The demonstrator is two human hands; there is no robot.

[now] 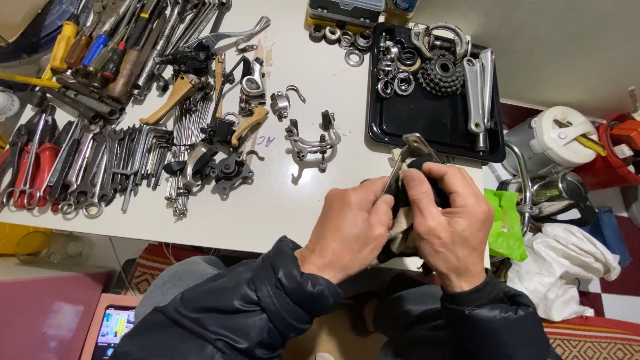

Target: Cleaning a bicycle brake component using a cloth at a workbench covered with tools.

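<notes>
I see my 2 hands close together, low and in the middle, in front of my dark jacket sleeves. My left hand (350, 227) is curled tight on the lower end of a small metal part (408, 152). My right hand (448, 223) is curled on a dirty rag (402, 233) and presses it against the same part from the other side. The rag is bunched between both palms, so the hands almost touch.

The metal part sticks up out of the gap between my thumbs. Its long side runs from my hands up and away from me, leaning a little to the right. The flat grey top end is bare and points at the black tray (427, 120). Both hands are just as near to the part, since both grip it.

Just past my fingertips is that black tray, with a toothed gear cluster (440, 72), rings and 2 long crank arms in it. Up and to the left of my left hand a brake caliper (310, 143) lies on the white table (320, 87). Further left are wrenches, pliers and screwdrivers, well apart from me. To the right of my right hand is a green bag (507, 223) and a white cloth
</notes>
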